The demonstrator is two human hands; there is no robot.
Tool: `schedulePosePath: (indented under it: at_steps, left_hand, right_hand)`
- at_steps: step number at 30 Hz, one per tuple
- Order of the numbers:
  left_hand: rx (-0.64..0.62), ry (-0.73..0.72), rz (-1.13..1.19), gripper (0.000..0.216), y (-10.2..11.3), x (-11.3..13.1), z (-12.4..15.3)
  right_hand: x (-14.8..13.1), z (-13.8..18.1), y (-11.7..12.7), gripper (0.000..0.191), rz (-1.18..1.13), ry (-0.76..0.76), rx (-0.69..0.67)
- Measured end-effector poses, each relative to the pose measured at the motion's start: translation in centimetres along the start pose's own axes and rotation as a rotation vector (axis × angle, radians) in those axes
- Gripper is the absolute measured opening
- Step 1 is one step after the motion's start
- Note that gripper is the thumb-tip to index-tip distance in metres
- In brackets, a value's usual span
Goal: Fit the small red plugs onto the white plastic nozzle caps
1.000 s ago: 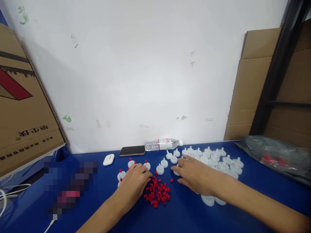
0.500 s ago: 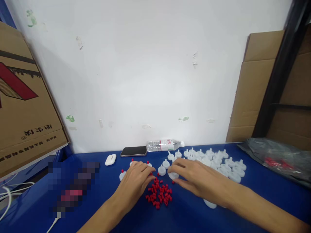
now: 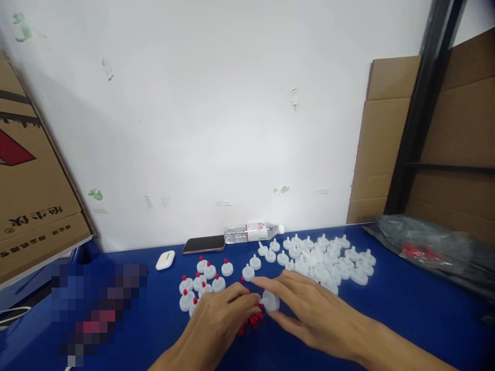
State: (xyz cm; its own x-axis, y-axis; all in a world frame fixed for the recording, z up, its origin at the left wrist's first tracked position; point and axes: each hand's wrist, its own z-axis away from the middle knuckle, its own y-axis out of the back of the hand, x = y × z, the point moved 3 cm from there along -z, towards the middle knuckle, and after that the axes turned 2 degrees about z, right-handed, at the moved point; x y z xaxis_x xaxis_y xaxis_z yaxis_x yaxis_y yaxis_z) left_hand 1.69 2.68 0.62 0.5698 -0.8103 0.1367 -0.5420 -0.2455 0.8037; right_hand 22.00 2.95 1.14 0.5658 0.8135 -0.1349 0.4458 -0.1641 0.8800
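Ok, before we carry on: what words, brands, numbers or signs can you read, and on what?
"绝尘侠®", as best it reads: upside down on the cardboard box at left.
Smaller line beneath it in the picture, same box: too blurred to read.
Red print on the label of the lying bottle: too small to read.
White spouted cap in the right hand: no lettering visible.

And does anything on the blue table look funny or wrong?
The plastic bottle lies on its side near the wall; that's a bit odd, since bottles usually stand up. Its white cap is on, and no puddle shows.
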Motion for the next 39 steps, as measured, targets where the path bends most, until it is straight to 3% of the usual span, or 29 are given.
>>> schedulePosePath:
  at_steps: [4,8,12,18,22,25,28,32,39]
  left_hand:
    - [0.044,-0.023,0.002,0.034,0.2,0.1,-0.2]
    - [0.01,-0.082,0.02,0.027,-0.1,0.3,0.0]
    - [0.0,-0.033,0.088,0.028,-0.3,0.3,0.3]
    - [-0.005,0.236,0.553,0.026,0.4,0.3,-0.3]
    - [-0.064,0.502,0.948,0.029,0.0,0.0,-0.5]
    - [-0.047,0.614,1.156,0.039,-0.7,-0.4,-0.4]
    - [-0.064,0.623,1.248,0.051,-1.0,-0.4,-0.4]
    - [-0.172,0.589,1.229,0.045,-0.7,0.1,-0.3]
    - [-0.25,0.57,1.245,0.052,-0.2,0.6,-0.4]
  right_hand:
    - [-0.4,0.2,0.0,0.063,0.007,-0.016,0.002]
    - [-0.9,0.2,-0.3,0.068,0.041,0.038,0.019]
    - [-1.1,0.2,-0.3,0.069,0.041,0.086,0.036]
    - [-1.1,0.4,0.1,0.059,-0.037,0.095,0.134]
    - [-1.3,0.1,0.8,0.045,-0.04,0.197,0.223]
    - [-1.6,0.0,1.4,0.035,0.003,0.265,0.308]
    - [-1.9,0.1,1.8,0.029,0.05,0.295,0.365]
    - [-2.4,0.3,2.3,0.029,0.125,0.361,0.435]
    - [-2.8,0.5,2.7,0.026,0.199,0.404,0.51]
